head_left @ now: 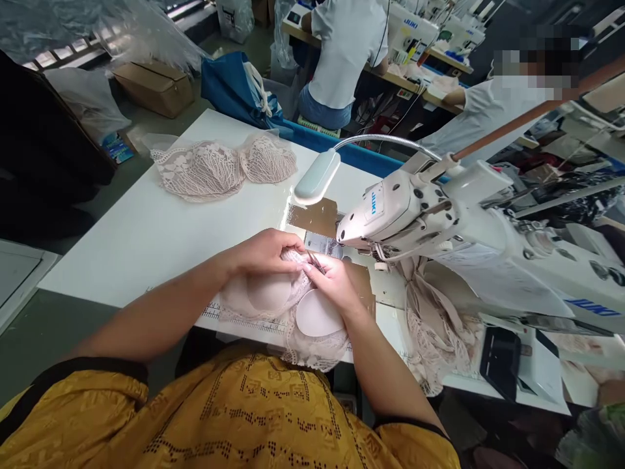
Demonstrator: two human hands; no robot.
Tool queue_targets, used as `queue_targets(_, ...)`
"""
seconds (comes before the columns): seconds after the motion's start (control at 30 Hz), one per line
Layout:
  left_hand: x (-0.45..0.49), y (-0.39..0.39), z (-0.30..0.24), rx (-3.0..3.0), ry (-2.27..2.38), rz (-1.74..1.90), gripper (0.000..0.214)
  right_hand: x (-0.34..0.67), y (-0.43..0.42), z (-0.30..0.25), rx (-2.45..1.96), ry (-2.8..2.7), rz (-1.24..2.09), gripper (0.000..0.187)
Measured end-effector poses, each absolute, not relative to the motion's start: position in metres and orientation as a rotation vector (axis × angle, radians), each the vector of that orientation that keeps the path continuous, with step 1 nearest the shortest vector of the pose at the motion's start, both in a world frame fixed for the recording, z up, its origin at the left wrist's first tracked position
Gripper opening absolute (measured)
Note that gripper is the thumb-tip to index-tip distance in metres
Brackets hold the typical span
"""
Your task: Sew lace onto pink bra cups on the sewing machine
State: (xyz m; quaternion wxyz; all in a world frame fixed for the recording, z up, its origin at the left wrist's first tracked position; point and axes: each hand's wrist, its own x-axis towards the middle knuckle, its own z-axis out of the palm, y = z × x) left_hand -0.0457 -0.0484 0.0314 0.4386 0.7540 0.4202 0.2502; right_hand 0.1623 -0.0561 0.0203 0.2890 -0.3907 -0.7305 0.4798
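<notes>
Bench (146,241) space takes up most of what lies before you, white and broad; on its right side stands the sewing machine (488,215), its head pointing towards your hands; beyond the far edge, two people in white tops sit at other machines with their backs or sides to you; at the far left of the bench lies a second bra (219,168), cups up, well apart from your work; a heap of lace pieces (434,326) hangs over the near edge beneath the machine; the pale lace bra (317,319) you are working on sits at the near edge just left of the needle, its padded cups facing up and its lace trim drooping off the bench towards your lap; the lamp (316,177) on its bent neck hangs above it; your left hand (263,255) lies on the left cup, grip closed over the lace at the centre; your right hand (336,283) rests on the right cup, grip narrow, fingertips pinched on a thin dark tool (316,262) whose kind is too small to tell.
</notes>
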Motion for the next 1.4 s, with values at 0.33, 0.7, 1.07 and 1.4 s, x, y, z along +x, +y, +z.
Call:
queue_targets(0.33, -0.042, -0.044, 0.027, 1.510, 0.902, 0.510, 0.022, 0.186, -0.049, 0.020, -1.124, -1.983, 1.290, 0.041)
queue_targets(0.7, -0.036, -0.044, 0.020, 1.434, 0.893, 0.505, 0.023, 0.176, -0.054, 0.029, -1.106, -1.961, 1.339, 0.021)
queue_targets(1.07, -0.033, -0.045, 0.020, 1.439, 0.876, 0.499, 0.022, 0.172, -0.055, 0.018, -1.130, -1.757, 1.344, 0.021)
queue_targets(1.4, -0.082, -0.036, 0.038, 1.580, 0.910, 0.087, 0.025, 0.177, -0.051, 0.029, -1.255, -1.933, 1.418, 0.024)
